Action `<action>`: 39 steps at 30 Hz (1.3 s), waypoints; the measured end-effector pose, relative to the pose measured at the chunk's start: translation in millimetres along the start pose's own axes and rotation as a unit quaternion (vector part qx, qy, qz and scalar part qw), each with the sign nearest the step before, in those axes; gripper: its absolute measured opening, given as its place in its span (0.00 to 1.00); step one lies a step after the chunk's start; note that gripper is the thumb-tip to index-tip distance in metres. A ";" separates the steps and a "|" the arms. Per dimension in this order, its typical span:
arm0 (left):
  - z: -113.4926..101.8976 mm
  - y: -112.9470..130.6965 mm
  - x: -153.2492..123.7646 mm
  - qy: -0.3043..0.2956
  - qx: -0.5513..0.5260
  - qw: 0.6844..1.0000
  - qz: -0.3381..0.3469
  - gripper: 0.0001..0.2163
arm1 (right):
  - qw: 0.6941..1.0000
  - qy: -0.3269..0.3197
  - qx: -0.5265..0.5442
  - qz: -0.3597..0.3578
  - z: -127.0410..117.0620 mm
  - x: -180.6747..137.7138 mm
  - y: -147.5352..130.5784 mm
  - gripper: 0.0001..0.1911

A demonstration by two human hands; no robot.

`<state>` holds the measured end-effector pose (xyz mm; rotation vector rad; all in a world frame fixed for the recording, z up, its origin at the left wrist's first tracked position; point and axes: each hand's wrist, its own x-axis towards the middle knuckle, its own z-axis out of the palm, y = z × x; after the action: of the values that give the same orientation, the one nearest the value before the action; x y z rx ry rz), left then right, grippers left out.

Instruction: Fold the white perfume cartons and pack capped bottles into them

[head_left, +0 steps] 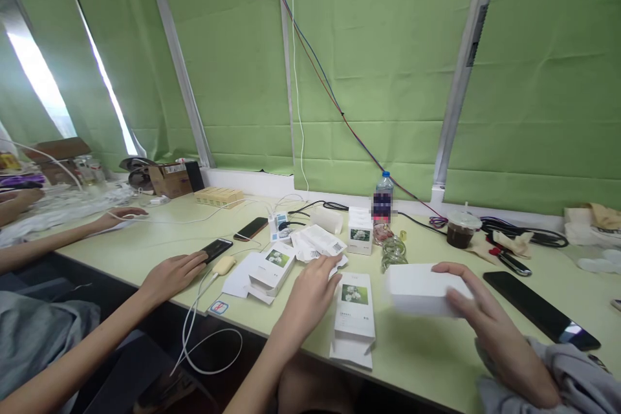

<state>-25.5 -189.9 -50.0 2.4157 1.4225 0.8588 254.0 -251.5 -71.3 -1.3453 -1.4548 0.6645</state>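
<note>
At lower right, a white carton point(421, 290) is pinched at one end by the right hand point(478, 307), apparently leaving the other free; at lower centre, the left hand point(310, 291) is placed by barcoded packaging point(317, 240) — its grip cannot be told.

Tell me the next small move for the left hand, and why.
Probably close the left hand on one of the white packets: its fingers are at the near edge of that pile, whereas the right hand is taken up holding a white box. Whether the left fingertips grip anything is hard to tell.
</note>
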 end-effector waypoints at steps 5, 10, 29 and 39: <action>5.0 -12.8 2.2 -0.079 0.036 0.996 -0.015 0.14 | 0.969 -0.034 -0.241 -0.042 19.0 3.9 13.4 0.19; 26.0 -5.8 3.4 -0.096 0.082 0.988 -0.093 0.20 | 0.937 -0.092 -0.336 0.015 37.7 5.3 18.5 0.26; 53.1 -25.6 11.3 -0.104 0.115 0.978 -0.139 0.18 | 0.811 -0.001 -0.575 0.111 87.8 -4.7 44.1 0.27; 56.1 -34.2 17.6 -0.128 0.118 0.970 -0.168 0.22 | 0.780 -0.063 -0.622 -0.009 89.3 -16.1 28.8 0.26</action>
<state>-11.5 -151.2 -104.2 2.2381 1.8360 0.3021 182.1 -239.8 -132.5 -2.2605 -2.1167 -0.4044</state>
